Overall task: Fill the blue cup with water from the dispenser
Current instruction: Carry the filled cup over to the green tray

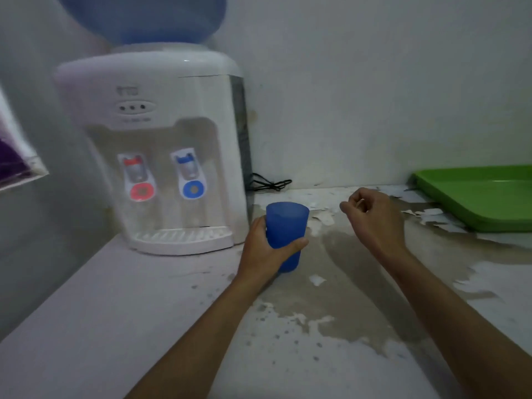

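My left hand (263,249) grips a blue plastic cup (286,226), held upright just right of the dispenser's base. The white countertop water dispenser (161,133) stands at the back left with a blue bottle (144,15) on top. It has a red tap (138,180) on the left and a blue tap (190,175) on the right, above a slotted drip tray (181,236). My right hand (371,217) hovers to the right of the cup, fingers loosely curled, holding nothing.
A green tray (478,197) lies at the back right of the worn, peeling counter (345,283). A black cord (270,184) runs behind the dispenser along the wall. A white and purple bag (17,156) hangs at the left edge.
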